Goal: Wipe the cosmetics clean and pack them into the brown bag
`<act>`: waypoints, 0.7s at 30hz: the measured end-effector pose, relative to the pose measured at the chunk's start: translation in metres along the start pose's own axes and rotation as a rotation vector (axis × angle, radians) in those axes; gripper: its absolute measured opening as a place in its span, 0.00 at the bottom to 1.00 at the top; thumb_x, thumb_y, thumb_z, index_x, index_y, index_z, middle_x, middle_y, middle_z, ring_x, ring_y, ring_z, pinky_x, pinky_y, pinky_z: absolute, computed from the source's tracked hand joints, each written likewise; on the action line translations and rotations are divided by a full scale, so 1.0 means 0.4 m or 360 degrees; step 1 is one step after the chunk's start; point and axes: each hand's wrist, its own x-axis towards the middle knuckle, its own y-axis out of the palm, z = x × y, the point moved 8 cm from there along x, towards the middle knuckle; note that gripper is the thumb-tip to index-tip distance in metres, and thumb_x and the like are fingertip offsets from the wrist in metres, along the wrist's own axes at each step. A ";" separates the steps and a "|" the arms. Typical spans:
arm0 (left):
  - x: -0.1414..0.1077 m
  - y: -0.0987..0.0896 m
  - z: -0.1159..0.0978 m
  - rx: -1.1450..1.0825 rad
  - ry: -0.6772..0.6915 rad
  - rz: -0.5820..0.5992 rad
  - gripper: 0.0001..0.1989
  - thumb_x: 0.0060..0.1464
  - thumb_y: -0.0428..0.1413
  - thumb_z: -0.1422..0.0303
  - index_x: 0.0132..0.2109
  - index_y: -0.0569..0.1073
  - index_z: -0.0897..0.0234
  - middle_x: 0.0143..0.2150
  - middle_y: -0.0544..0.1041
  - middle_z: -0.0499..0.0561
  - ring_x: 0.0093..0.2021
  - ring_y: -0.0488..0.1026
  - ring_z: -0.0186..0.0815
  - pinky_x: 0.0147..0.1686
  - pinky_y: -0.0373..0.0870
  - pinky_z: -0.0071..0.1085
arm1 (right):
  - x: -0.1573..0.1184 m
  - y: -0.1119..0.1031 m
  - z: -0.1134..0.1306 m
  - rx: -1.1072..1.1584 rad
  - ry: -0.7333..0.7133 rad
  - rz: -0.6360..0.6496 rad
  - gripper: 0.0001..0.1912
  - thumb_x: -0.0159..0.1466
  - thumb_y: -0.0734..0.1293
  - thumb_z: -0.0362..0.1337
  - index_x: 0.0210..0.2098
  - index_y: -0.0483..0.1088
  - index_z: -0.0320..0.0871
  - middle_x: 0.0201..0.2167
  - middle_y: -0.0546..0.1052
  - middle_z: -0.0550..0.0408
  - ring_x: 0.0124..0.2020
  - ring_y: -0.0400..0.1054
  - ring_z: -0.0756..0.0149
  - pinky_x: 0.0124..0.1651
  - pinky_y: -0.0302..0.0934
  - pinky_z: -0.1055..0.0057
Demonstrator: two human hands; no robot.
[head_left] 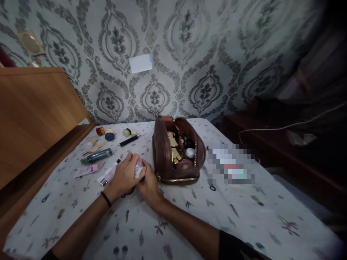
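Both my left hand and my right hand are closed together around a small pale pink-and-white item. Fingers cover most of it, so its kind cannot be made out. Just right of my hands stands a brown toiletry bag, unzipped at the top and packed with small cosmetics, among them a white-lidded jar. A pale tube with a barcode lies on the cloth beside my left hand, partly behind it.
On the patterned tablecloth, to the left, lie a pink tube, a dark green tube, a black pen-like stick and a dark blue round lid. A blurred-out object lies right of the bag. Behind rises a wall.
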 end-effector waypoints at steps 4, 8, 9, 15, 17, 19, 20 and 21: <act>0.011 0.011 0.006 -0.0217 0.0012 -0.0022 0.09 0.62 0.50 0.61 0.35 0.65 0.60 0.35 0.71 0.50 0.37 0.72 0.40 0.38 0.65 0.33 | 0.012 0.002 -0.005 -0.0018 0.0000 0.0077 0.30 0.53 0.67 0.29 0.56 0.64 0.40 0.53 0.74 0.43 0.55 0.69 0.52 0.60 0.63 0.53; 0.022 0.014 0.060 -0.0545 -0.0116 -0.0055 0.15 0.63 0.50 0.60 0.29 0.63 0.60 0.26 0.68 0.46 0.30 0.69 0.37 0.35 0.62 0.32 | 0.015 0.012 -0.006 -0.0051 0.0147 0.0189 0.28 0.52 0.71 0.33 0.52 0.66 0.40 0.46 0.76 0.47 0.47 0.71 0.54 0.53 0.67 0.55; 0.021 0.016 0.072 -0.0645 -0.0150 -0.0072 0.14 0.63 0.49 0.60 0.30 0.64 0.60 0.26 0.68 0.45 0.30 0.69 0.36 0.35 0.62 0.32 | 0.016 0.013 -0.003 -0.0042 0.0165 0.0207 0.29 0.51 0.72 0.34 0.52 0.66 0.40 0.46 0.76 0.48 0.47 0.71 0.55 0.53 0.66 0.56; 0.006 0.028 0.143 -0.1229 -0.0424 -0.0298 0.07 0.59 0.51 0.62 0.37 0.68 0.60 0.33 0.73 0.47 0.38 0.71 0.37 0.43 0.65 0.32 | 0.025 0.015 0.005 0.0238 0.0213 0.0266 0.28 0.51 0.74 0.39 0.51 0.68 0.43 0.44 0.77 0.53 0.43 0.72 0.60 0.48 0.67 0.64; 0.005 0.037 0.152 -0.1333 -0.0466 -0.0300 0.08 0.58 0.52 0.62 0.35 0.68 0.61 0.33 0.73 0.47 0.38 0.71 0.36 0.43 0.65 0.31 | 0.028 0.019 0.002 0.0380 0.0251 0.0289 0.28 0.51 0.75 0.41 0.50 0.68 0.43 0.42 0.77 0.53 0.42 0.71 0.61 0.47 0.67 0.65; 0.004 0.045 0.150 -0.1390 -0.0470 -0.0269 0.09 0.58 0.51 0.61 0.35 0.69 0.61 0.33 0.73 0.47 0.37 0.71 0.36 0.42 0.67 0.30 | 0.028 0.018 -0.001 0.0502 0.0301 0.0280 0.29 0.52 0.75 0.42 0.50 0.68 0.43 0.43 0.77 0.53 0.42 0.71 0.62 0.48 0.67 0.66; 0.003 0.049 0.146 -0.1412 -0.0466 -0.0245 0.10 0.59 0.51 0.61 0.35 0.70 0.61 0.33 0.74 0.47 0.37 0.71 0.36 0.41 0.67 0.30 | 0.028 0.017 -0.001 0.0555 0.0325 0.0265 0.29 0.52 0.75 0.42 0.51 0.67 0.43 0.44 0.77 0.53 0.43 0.72 0.62 0.49 0.67 0.66; 0.002 0.054 0.142 -0.1440 -0.0462 -0.0220 0.10 0.59 0.50 0.61 0.35 0.71 0.61 0.33 0.75 0.47 0.37 0.72 0.36 0.41 0.68 0.30 | 0.028 0.015 0.000 0.0605 0.0345 0.0244 0.30 0.51 0.75 0.41 0.52 0.67 0.43 0.45 0.77 0.53 0.44 0.72 0.61 0.50 0.67 0.66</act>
